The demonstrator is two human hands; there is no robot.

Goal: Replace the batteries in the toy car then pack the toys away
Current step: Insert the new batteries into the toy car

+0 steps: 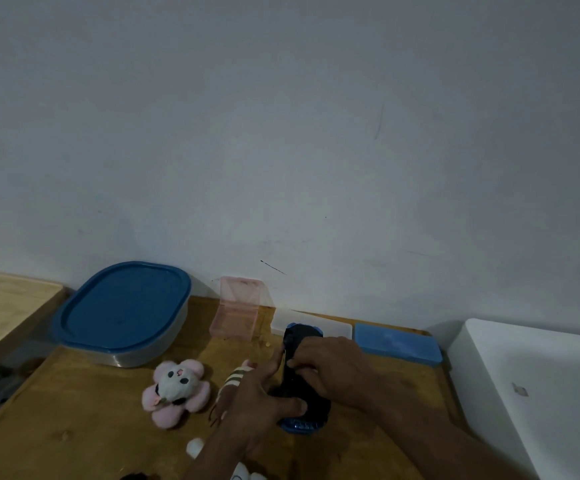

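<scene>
A scrap of white plush [194, 447] lies at the bottom edge, beside the two forearms that reach up over the wooden worktop [91, 427]. Both hands meet on the car [302, 334], which lies near the middle of the worktop with its black underside showing and a blue end towards the camera. The left hand [264, 396] has a clamped grip on the near end: thumb across the body, index finger stretched along the left side. The right hand [330, 367] curls its fingers down onto the middle of the car. What the fingertips pinch there is hidden.

Just left of the hands lie a striped plush [231, 382] and a pink flower plush [177, 388]. Against the wall stand a tub [122, 313] with a blue lid, an open pink case [238, 317], a white case [337, 329] and a blue case [397, 344].
</scene>
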